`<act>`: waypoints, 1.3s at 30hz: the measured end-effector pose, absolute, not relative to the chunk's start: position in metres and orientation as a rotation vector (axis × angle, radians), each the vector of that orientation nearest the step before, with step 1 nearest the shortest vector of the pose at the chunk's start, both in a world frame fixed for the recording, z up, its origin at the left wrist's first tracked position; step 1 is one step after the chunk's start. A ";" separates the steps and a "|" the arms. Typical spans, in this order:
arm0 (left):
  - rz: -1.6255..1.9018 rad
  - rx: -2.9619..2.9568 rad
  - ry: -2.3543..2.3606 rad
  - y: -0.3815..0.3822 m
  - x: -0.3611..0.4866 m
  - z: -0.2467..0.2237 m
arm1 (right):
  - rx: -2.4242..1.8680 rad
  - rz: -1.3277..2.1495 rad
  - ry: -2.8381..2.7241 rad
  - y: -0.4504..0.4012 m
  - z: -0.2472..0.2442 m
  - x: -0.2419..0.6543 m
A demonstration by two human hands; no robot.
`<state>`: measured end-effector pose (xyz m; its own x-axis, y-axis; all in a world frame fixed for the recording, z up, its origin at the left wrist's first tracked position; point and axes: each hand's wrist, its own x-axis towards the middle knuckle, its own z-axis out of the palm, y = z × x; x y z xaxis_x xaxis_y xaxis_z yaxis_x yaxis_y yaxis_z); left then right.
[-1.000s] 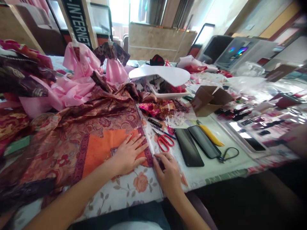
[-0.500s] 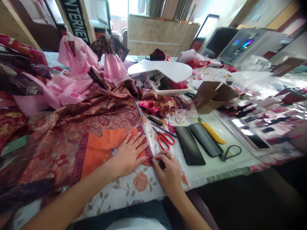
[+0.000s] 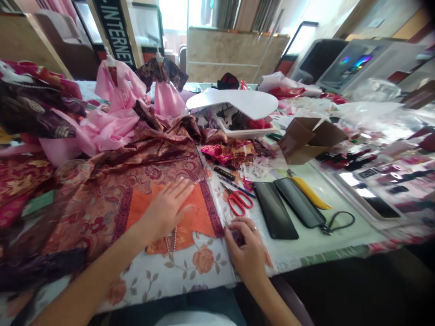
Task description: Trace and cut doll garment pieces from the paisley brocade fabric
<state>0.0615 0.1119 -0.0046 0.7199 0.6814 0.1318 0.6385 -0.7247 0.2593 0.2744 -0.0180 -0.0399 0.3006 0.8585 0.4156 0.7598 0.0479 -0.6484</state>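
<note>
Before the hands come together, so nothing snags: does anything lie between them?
Yes: the purple border of the orange panel lies between the left hand and the right hand, flat on the floral tablecloth, with the right hand just beyond its edge.

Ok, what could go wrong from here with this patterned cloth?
The left hand on the orange panel could drag it out of line. The bead strand below it might catch. The red-handled scissors beside the right hand could snag the cloth if knocked.
</note>
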 end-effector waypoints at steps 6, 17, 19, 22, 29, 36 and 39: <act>0.201 2.698 1.269 0.117 -0.008 -0.010 | -1.456 0.002 -1.956 0.004 -0.017 0.268; 0.103 2.807 1.310 0.088 -0.016 -0.029 | -1.347 0.291 -2.647 0.071 -0.015 0.221; 0.086 2.799 1.341 0.086 -0.016 -0.029 | -1.351 0.317 -2.643 0.072 -0.018 0.222; 0.085 2.792 1.384 0.083 -0.015 -0.031 | -1.373 0.335 -2.628 0.072 -0.019 0.222; 0.131 2.800 1.456 0.081 -0.013 -0.034 | -1.362 0.344 -2.626 0.075 -0.017 0.219; 0.114 2.801 1.483 0.081 -0.014 -0.034 | -1.375 0.350 -2.626 0.078 -0.019 0.218; 0.111 2.799 1.484 0.081 -0.014 -0.034 | -1.378 0.346 -2.620 0.076 -0.019 0.219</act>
